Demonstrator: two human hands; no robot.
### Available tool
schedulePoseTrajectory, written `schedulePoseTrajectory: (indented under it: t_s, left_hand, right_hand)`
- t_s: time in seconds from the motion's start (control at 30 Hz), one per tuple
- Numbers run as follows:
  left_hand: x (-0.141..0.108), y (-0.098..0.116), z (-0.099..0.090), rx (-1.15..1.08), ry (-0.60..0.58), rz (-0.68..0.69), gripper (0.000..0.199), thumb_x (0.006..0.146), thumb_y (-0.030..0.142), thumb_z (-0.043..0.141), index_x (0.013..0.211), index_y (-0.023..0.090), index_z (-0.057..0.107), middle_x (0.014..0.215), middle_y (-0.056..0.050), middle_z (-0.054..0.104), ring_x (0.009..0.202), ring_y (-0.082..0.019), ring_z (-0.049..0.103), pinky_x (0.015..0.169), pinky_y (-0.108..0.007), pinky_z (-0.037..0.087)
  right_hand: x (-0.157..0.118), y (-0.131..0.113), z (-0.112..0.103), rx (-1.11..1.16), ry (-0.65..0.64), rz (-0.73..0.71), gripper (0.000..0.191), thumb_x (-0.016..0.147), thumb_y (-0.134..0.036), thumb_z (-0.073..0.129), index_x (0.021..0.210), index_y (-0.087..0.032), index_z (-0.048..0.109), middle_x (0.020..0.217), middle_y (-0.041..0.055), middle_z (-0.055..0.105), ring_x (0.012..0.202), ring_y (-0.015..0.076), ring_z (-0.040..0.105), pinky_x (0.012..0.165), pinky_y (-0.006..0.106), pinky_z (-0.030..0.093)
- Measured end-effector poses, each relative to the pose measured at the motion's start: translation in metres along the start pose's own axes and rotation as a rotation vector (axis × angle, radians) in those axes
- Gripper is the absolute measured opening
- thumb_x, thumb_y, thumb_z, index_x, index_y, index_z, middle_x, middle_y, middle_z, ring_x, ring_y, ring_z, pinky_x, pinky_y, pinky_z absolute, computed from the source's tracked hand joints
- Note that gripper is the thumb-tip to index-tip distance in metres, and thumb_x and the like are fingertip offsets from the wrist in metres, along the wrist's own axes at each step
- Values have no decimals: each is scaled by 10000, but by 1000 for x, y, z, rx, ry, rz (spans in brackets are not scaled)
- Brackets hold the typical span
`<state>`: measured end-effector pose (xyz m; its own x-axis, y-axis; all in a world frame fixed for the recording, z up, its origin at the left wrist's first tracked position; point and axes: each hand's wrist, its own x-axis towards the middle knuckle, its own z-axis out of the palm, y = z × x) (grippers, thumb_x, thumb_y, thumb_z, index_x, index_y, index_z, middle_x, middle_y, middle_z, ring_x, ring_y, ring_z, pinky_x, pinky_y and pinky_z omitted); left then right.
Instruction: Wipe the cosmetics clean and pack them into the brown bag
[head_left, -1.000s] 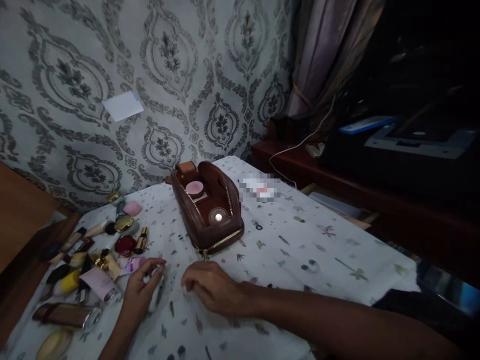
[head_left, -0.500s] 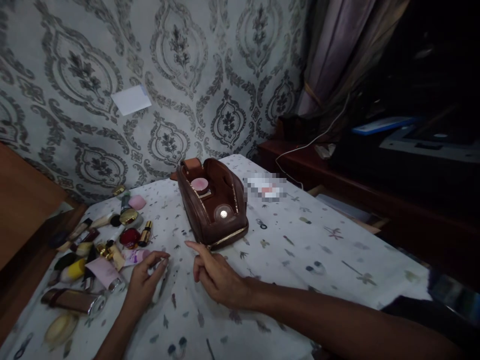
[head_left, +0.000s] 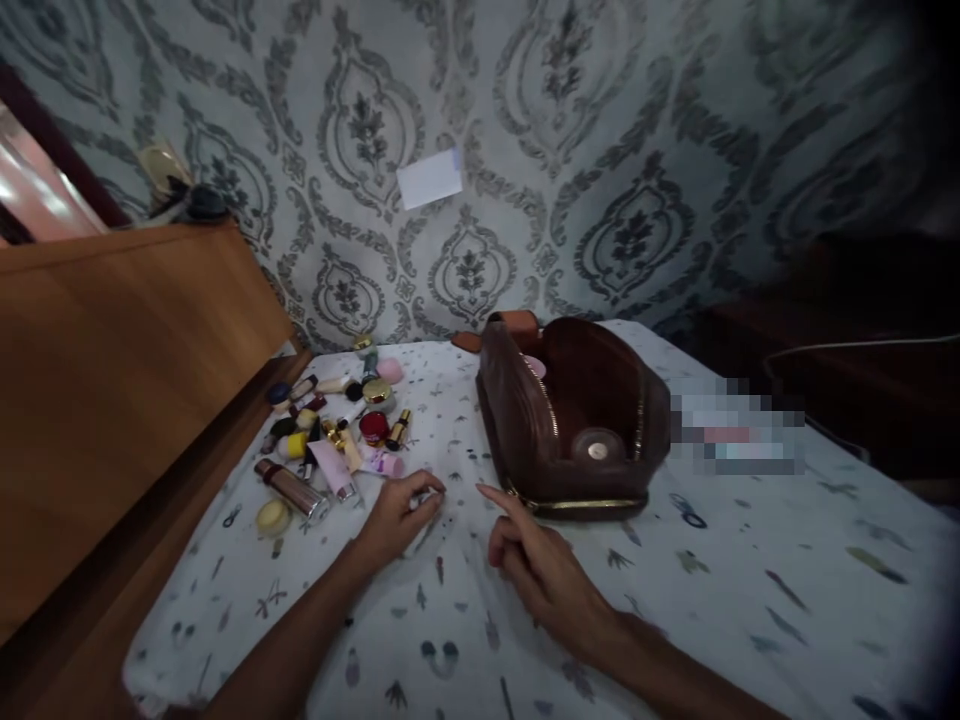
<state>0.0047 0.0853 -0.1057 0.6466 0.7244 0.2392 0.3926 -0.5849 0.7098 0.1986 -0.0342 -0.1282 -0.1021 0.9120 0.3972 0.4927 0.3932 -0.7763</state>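
Observation:
My left hand is by the table's middle, its fingers bent round toward the thumb. Something thin and pale shows under the fingers, too unclear to name. To the right, my right hand points with its index finger stretched out and the other fingers curled; I see nothing in it. Just beyond that hand stands a brown handbag, unzipped at the top, with a pink round item partly visible inside. Left of my left hand lie a pink tube, a red jar and a brown cylindrical bottle.
More cosmetics surround these, among them a gold-lidded jar, a pink sponge and a cream round container. A wooden panel borders the table's left side. The patterned wall rises behind. A blurred-out patch covers something right of the bag.
The view has turned left, so the bag, cosmetics and both hands appear further right. More of the wooden panel shows. The hands keep nearly the same pose.

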Motion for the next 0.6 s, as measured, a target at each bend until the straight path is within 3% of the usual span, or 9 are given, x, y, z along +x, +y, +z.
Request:
schedulePoseTrajectory:
  t_s: [0.43,0.6]
  left_hand:
    - [-8,6,-2,116,-66,40,205,933,314,497,923,195,664,744,-16,678,678,-163,618,671,-260,432]
    - [-13,5,-1,224,-97,144,238,962,346,452,909,211,641,802,-23,726,737,-177,683,698,-264,489]
  right_hand:
    - [0,0,0,-5,-22,17,549,913,-91,333,1451,-199,301,774,-6,627,677,151,584,672,284,459]
    - [-4,-2,2,-24,16,-33,609,828,-56,388,1421,-185,347,782,-8,637,714,156,590,741,291,469]
